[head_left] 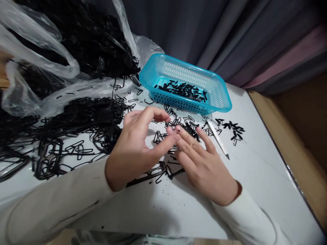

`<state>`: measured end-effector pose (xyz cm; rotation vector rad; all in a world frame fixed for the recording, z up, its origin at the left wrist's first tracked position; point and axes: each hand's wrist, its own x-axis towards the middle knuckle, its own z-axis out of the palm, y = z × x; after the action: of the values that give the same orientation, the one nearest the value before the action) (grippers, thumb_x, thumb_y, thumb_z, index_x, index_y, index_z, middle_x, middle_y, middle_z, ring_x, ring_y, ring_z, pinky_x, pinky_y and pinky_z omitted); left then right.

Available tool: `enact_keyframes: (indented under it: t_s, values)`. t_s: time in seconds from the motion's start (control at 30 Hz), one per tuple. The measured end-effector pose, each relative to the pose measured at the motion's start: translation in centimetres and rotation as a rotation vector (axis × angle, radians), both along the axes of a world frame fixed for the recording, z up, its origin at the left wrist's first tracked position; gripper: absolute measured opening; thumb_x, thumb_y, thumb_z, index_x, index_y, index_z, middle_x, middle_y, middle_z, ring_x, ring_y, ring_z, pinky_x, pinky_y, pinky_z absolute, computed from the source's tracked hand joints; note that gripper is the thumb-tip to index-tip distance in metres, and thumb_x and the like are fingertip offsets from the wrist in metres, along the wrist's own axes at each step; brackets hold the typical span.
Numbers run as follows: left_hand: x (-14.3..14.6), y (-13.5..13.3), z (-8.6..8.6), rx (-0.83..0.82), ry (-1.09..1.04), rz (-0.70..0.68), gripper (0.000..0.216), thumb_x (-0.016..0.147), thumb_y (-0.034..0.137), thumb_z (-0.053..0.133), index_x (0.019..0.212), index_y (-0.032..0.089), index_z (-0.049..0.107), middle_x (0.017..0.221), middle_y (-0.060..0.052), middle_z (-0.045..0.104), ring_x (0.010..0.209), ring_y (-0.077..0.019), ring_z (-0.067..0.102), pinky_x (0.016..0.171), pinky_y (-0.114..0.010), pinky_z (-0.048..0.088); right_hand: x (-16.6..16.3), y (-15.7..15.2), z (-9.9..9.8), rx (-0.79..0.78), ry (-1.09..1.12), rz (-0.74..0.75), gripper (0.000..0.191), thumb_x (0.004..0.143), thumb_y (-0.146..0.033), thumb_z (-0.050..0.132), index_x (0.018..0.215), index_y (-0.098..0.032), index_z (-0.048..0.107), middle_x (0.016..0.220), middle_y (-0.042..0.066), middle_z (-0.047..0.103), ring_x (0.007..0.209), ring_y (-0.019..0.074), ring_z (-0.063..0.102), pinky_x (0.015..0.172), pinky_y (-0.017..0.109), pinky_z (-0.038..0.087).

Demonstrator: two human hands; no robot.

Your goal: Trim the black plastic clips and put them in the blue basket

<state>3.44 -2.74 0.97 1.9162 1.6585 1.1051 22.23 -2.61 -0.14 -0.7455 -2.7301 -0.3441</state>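
My left hand (138, 146) is curved over the table, its index finger and thumb apart. Its thumb tip meets the fingers of my right hand (201, 163); whether a small piece lies between them I cannot make out. The right fingers stretch out over a heap of small black pieces (190, 131), and one fingertip carries a dark speck. Thin black plastic loops and frames (153, 172) lie under and beside both hands. Just beyond the hands stands a blue plastic basket (222, 98) with many short black pieces (184, 90) inside.
A white pen-like tool with a dark tip (218, 139) lies right of my hands, beside a small pile of black pieces (233, 130). Clear plastic bags (63, 64) of tangled black parts fill the left. Grey curtains (194, 30) hang behind the white table (260, 163).
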Motion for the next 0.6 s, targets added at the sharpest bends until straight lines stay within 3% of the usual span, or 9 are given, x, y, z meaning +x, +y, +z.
enact_keyframes:
  t_s: [0.2,0.33,0.5,0.6]
  values:
    - [0.17,0.59,-0.23,-0.086,-0.024,-0.138,0.013,0.084,0.034,0.058,0.078,0.024,0.064,0.080,0.004,0.071,0.086,-0.0190,0.063,0.102,-0.041,0.035,-0.29,-0.38,-0.29,-0.016,0.000,0.102,0.024,0.096,-0.012,0.036,0.093,-0.019,0.059,0.144,0.007,0.051,0.137,0.0185,0.043,0.122,0.043,0.018]
    - [-0.11,0.75,-0.22,-0.125,-0.101,-0.105,0.022,0.088,0.031,0.051,0.076,0.025,0.068,0.080,0.003,0.073,0.082,-0.0187,0.065,0.095,-0.037,0.043,-0.30,-0.32,-0.34,-0.028,0.010,0.097,0.023,0.095,-0.011,0.040,0.092,-0.019,0.061,0.143,0.004,0.053,0.137,0.0182,0.043,0.123,0.042,0.013]
    - [-0.48,1.03,-0.17,-0.192,-0.267,-0.001,0.031,0.091,0.035,0.049,0.070,0.021,0.068,0.071,0.002,0.071,0.068,-0.0158,0.065,0.070,-0.026,0.052,-0.37,-0.51,-0.08,-0.051,-0.010,0.092,0.022,0.096,-0.015,0.041,0.089,-0.020,0.062,0.151,0.003,0.041,0.142,0.0149,0.035,0.125,0.039,0.003]
    - [-0.41,1.05,-0.20,-0.230,-0.324,-0.041,0.043,0.094,0.040,0.042,0.067,0.020,0.069,0.070,-0.001,0.071,0.070,-0.0174,0.066,0.069,-0.027,0.054,-0.29,-0.52,0.07,-0.048,0.010,0.076,0.024,0.097,-0.014,0.039,0.087,-0.020,0.060,0.150,0.004,0.042,0.142,0.0148,0.035,0.125,0.038,0.002]
